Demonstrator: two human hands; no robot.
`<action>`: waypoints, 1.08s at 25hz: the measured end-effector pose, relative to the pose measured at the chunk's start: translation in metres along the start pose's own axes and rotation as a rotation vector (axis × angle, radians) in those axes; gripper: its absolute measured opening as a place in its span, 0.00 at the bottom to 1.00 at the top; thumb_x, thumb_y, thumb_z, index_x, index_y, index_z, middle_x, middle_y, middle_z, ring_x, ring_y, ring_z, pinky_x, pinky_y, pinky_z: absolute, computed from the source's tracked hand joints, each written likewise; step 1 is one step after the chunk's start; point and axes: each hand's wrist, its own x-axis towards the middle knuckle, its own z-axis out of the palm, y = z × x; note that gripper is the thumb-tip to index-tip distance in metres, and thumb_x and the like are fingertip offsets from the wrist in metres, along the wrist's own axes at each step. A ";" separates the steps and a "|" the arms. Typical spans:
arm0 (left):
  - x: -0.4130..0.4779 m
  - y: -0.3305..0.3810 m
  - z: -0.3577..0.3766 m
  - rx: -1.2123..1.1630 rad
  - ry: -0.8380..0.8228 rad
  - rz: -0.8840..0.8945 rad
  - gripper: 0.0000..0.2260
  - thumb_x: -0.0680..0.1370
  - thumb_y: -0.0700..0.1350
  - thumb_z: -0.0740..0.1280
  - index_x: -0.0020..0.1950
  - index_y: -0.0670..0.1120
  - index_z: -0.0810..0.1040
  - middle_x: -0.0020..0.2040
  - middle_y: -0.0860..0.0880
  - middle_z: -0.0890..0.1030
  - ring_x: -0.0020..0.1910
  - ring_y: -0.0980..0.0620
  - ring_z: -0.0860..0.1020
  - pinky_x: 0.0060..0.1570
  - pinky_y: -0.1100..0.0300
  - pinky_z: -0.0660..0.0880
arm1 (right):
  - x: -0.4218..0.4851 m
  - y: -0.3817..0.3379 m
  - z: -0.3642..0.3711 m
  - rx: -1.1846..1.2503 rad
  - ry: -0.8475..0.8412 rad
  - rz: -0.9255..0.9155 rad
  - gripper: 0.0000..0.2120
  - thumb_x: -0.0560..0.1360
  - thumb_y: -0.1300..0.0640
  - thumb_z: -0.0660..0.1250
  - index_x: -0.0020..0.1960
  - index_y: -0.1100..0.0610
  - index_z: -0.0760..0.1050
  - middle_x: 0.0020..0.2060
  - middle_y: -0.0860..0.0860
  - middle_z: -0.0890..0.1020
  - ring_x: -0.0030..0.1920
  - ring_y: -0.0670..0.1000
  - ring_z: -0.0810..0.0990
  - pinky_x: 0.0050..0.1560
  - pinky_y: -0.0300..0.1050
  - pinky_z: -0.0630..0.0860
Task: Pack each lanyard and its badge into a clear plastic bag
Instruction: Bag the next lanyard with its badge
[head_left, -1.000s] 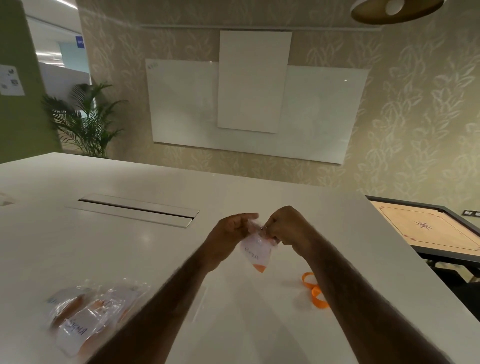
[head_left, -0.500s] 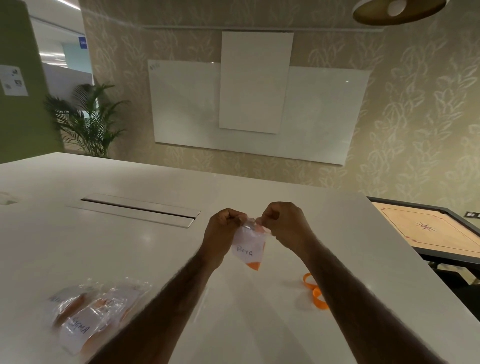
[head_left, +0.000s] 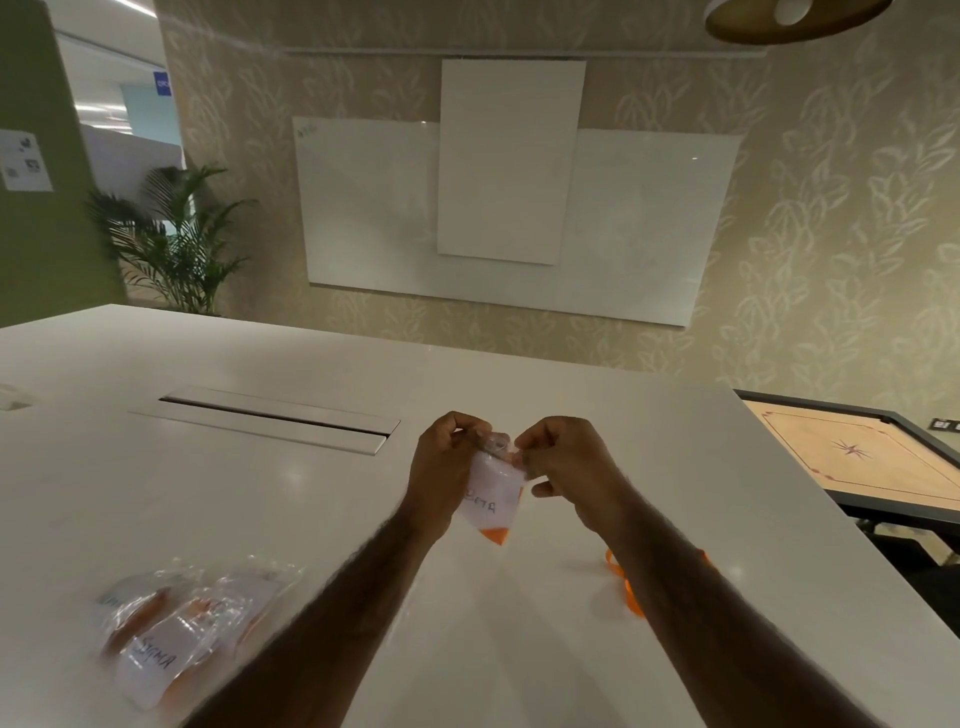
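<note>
Above the white table (head_left: 260, 519) I hold a small clear plastic bag (head_left: 491, 499) with a white badge marked with handwriting and an orange lanyard end poking at its bottom corner. My left hand (head_left: 441, 467) pinches the bag's top left edge. My right hand (head_left: 566, 467) pinches the top right edge. A loose orange lanyard (head_left: 626, 587) lies on the table, partly hidden by my right forearm. Packed bags (head_left: 182, 629) with badges and orange lanyards lie at the near left.
A metal cable hatch (head_left: 270, 421) is set into the table's middle left. A carrom board (head_left: 857, 457) stands past the table's right edge. A whiteboard (head_left: 509, 218) hangs on the far wall, a potted plant (head_left: 176, 244) at left.
Both hands have lifted the bag slightly and shifted their pinch along its top edge; the bag now hangs more upright. The view has tilted a little.
</note>
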 end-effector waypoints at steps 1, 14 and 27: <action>0.002 -0.001 0.000 -0.027 -0.041 -0.038 0.03 0.79 0.42 0.68 0.49 0.45 0.81 0.46 0.50 0.86 0.43 0.53 0.84 0.42 0.59 0.78 | 0.002 0.000 -0.001 -0.003 0.049 -0.022 0.05 0.70 0.69 0.71 0.43 0.62 0.81 0.36 0.54 0.83 0.37 0.53 0.81 0.35 0.46 0.78; 0.005 -0.011 -0.003 -0.051 -0.250 -0.066 0.05 0.77 0.43 0.73 0.51 0.44 0.85 0.48 0.44 0.86 0.44 0.46 0.83 0.40 0.58 0.76 | 0.007 -0.004 -0.017 -0.205 -0.151 -0.128 0.05 0.71 0.63 0.76 0.46 0.57 0.85 0.43 0.52 0.87 0.38 0.44 0.79 0.33 0.33 0.71; -0.006 -0.008 0.011 -0.052 -0.070 -0.047 0.09 0.79 0.38 0.68 0.41 0.46 0.84 0.42 0.49 0.86 0.40 0.50 0.83 0.44 0.55 0.77 | 0.011 0.002 -0.014 -0.168 -0.143 0.010 0.06 0.69 0.65 0.75 0.46 0.62 0.85 0.46 0.62 0.85 0.40 0.53 0.78 0.39 0.48 0.74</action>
